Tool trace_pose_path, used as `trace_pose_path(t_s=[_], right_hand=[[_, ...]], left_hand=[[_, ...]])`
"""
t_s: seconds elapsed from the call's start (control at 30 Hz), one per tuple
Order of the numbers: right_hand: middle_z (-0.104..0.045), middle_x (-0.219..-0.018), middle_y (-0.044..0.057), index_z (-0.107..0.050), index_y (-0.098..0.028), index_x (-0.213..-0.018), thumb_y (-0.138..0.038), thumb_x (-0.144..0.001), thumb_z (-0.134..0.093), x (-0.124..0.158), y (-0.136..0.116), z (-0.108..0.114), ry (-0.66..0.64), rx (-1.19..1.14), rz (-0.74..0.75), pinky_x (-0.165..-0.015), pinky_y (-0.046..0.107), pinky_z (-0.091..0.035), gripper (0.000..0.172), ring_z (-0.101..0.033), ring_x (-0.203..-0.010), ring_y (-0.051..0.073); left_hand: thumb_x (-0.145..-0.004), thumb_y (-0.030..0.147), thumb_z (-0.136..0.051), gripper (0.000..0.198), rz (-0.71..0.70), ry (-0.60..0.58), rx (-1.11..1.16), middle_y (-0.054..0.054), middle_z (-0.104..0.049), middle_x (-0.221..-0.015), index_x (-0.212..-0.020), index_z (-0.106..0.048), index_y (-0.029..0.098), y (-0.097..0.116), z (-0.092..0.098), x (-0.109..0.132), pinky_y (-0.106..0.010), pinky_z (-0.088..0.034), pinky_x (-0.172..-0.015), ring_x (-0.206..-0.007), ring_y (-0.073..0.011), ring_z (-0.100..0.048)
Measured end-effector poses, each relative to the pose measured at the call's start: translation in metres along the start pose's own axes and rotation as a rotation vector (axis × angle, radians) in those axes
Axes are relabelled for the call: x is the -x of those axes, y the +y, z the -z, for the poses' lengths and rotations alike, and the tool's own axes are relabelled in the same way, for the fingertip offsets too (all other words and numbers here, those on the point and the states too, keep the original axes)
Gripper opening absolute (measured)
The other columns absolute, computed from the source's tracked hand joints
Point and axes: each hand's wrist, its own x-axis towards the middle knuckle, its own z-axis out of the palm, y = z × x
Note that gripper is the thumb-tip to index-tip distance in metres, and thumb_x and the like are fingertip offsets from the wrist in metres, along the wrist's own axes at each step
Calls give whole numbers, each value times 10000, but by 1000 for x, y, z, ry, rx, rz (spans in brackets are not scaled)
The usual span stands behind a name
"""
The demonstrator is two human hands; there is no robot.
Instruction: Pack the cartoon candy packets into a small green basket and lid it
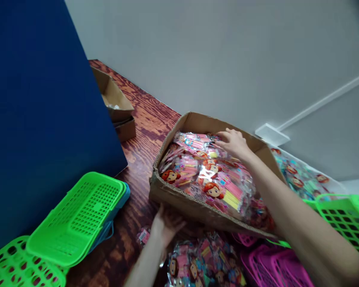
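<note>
A cardboard box (179, 199) full of small plastic-wrapped packets (211, 171) stands tilted in the middle of the head view. The packets show a red-haired cartoon figure and pink and yellow pieces. My right hand (233, 142) reaches over the box with its fingers spread, above the packets near the far wall of the box. Below the near side of the box, my left hand (167, 225) has its fingers apart, close to the box's underside. More packets (203, 261) lie in a pile in front of the box, and one small packet (143, 235) lies left of my left forearm.
Green baskets (86, 215) with blue ones beneath stand at the left, beside a blue panel (48, 99). Pink baskets (275, 265) and a green basket (344, 215) are at the right, near a clear bag of packets (302, 179). Two cardboard boxes (125, 129) sit farther back, by the grey wall.
</note>
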Motion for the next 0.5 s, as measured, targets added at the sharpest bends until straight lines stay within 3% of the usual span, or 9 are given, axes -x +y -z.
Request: trace_pose_path(t_s=[0.07, 0.13, 0.2, 0.27, 0.37, 0.5], right_hand=[[-434, -1501, 121, -574, -233, -1371, -432, -929, -607, 31, 31, 17, 77, 35, -88, -1120, 543, -324, 486, -351, -1382, 349], [-488, -1445, 147, -518, -171, -1415, -424, -935, -579, 62, 64, 28, 165, 52, -239, -1118, 492, -340, 546, -420, -1332, 344], [-507, -1408, 183, -463, -128, -1445, -428, -931, -568, 88, 90, 30, 174, 46, -402, -1089, 472, -373, 604, -456, -1301, 359], [-528, -1370, 203, -446, -110, -1436, -431, -912, -584, 105, 104, 24, 110, 0, -511, -1039, 452, -419, 629, -499, -1258, 364], [-609, -1264, 163, -466, -146, -1390, -392, -871, -622, 111, 106, 14, 10, -93, -586, -923, 400, -496, 596, -599, -1123, 322], [-666, -1142, 180, -510, -154, -1357, -271, -842, -590, 101, 103, 4, -13, -23, -651, -811, 427, -524, 534, -649, -1012, 352]], left_hand=[[-1010, 398, -419, 384, -328, 131, -84, -120, -548, -1371, -1338, -533, 234, 11, -10, 27, -384, -506, -891, -1276, -281, -513], [-999, 323, -483, 273, -661, 105, -125, -22, -582, -1345, -1243, -604, 307, 21, -24, 57, -266, -485, -864, -1256, -175, -523], [-956, 323, -573, 260, -791, 24, -186, 12, -599, -1317, -1211, -622, 341, 24, -38, 84, -239, -487, -825, -1206, -152, -548], [-900, 371, -653, 334, -671, -30, -282, -16, -603, -1307, -1229, -611, 332, 18, -50, 101, -290, -516, -792, -1137, -195, -582], [-906, 451, -630, 423, -429, -68, -415, -82, -601, -1322, -1294, -566, 297, 1, -64, 108, -407, -543, -806, -1104, -258, -600], [-946, 483, -553, 451, -420, -168, -442, -86, -560, -1418, -1357, -528, 298, -6, -84, 103, -523, -486, -981, -1231, -300, -561]])
